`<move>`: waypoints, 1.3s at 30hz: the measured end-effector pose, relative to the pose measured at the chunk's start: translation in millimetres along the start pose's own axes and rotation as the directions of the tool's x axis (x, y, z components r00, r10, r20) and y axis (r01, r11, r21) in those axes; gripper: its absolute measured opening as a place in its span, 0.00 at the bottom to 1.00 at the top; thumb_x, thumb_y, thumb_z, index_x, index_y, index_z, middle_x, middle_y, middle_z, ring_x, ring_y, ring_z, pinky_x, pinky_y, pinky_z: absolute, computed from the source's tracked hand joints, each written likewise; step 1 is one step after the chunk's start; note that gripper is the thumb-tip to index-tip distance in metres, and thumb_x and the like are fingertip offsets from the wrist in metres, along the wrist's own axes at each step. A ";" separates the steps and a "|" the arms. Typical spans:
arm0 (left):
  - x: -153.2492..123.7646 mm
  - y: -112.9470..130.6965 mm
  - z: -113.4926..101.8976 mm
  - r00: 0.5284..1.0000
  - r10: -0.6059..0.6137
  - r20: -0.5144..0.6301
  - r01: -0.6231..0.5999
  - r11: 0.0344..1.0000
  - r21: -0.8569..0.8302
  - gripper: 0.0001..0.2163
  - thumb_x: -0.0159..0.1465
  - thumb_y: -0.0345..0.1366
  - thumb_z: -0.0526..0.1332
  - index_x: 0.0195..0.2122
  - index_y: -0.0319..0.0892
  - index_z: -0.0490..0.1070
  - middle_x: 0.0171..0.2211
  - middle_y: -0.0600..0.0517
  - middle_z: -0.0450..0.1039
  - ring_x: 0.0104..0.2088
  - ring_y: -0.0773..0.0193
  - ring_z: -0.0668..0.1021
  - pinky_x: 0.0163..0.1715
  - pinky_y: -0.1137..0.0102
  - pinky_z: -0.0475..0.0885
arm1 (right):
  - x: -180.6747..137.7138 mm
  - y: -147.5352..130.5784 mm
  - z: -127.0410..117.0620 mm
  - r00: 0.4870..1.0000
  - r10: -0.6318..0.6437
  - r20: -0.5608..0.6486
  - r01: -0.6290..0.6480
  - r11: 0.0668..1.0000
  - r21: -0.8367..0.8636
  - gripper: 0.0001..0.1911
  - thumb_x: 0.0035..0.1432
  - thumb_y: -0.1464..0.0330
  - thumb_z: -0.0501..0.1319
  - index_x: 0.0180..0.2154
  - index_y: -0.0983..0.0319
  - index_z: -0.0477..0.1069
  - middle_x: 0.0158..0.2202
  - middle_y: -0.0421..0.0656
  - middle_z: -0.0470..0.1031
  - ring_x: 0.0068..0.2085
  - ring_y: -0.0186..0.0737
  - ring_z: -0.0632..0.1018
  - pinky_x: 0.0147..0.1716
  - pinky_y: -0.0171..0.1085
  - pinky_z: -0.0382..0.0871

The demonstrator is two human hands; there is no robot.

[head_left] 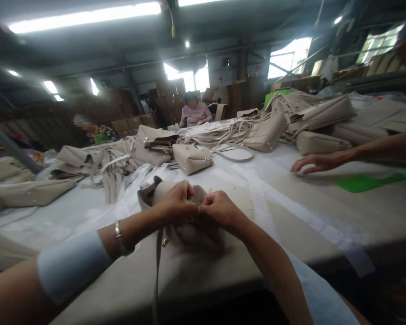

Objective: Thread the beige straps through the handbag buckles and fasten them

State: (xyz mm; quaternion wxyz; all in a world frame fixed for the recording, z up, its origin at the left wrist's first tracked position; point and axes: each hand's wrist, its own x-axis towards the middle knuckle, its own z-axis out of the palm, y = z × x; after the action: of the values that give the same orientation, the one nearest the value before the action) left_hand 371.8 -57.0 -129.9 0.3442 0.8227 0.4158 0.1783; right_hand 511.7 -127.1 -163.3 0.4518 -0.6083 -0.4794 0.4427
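A beige handbag (155, 194) lies on the table right in front of me, its strap (156, 271) hanging over the near edge. My left hand (176, 203) is closed on the bag's top, a bracelet on its wrist. My right hand (219, 208) is pinched against the same spot, fingertips meeting those of the left. What the fingers pinch is hidden between them.
More beige handbags (191, 158) and loose straps (111, 167) are piled across the table's far side and both ends. A co-worker's hand (311, 162) reaches in flat from the right near a green sheet (368, 182). Another person (194, 113) sits at the far end.
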 end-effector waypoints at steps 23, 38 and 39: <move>4.3 -4.7 -25.0 0.944 -0.058 0.326 0.206 0.873 -0.441 0.18 0.51 0.38 0.67 0.38 0.39 0.62 0.25 0.55 0.68 0.21 0.72 0.69 0.20 0.78 0.61 | 6.8 -0.5 -15.5 0.984 -0.176 -0.003 0.165 0.930 -0.327 0.11 0.49 0.63 0.61 0.22 0.63 0.65 0.19 0.37 0.64 0.23 0.31 0.64 0.22 0.31 0.54; -11.4 -8.7 -62.1 0.919 0.038 0.392 0.121 0.920 -0.373 0.11 0.51 0.36 0.66 0.33 0.37 0.69 0.24 0.55 0.67 0.20 0.72 0.67 0.20 0.77 0.61 | -11.6 -23.6 6.6 0.858 -0.513 -0.007 0.404 0.683 -0.608 0.29 0.47 0.61 0.66 0.51 0.61 0.65 0.51 0.48 0.68 0.50 0.48 0.68 0.48 0.44 0.63; -10.1 -7.5 -63.5 0.942 0.059 0.330 0.045 0.954 -0.297 0.09 0.51 0.35 0.65 0.31 0.38 0.68 0.24 0.56 0.67 0.20 0.72 0.67 0.20 0.77 0.59 | -8.6 -23.1 9.2 0.856 -0.517 0.027 0.408 0.642 -0.650 0.29 0.46 0.61 0.66 0.50 0.62 0.65 0.53 0.49 0.65 0.53 0.50 0.66 0.51 0.47 0.61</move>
State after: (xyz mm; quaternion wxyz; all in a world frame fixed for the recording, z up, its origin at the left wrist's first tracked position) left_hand 324.8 -35.5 -90.9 0.5301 0.7806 0.3163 0.0980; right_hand 497.2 -131.4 -141.7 0.3548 -0.6143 -0.7010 0.0730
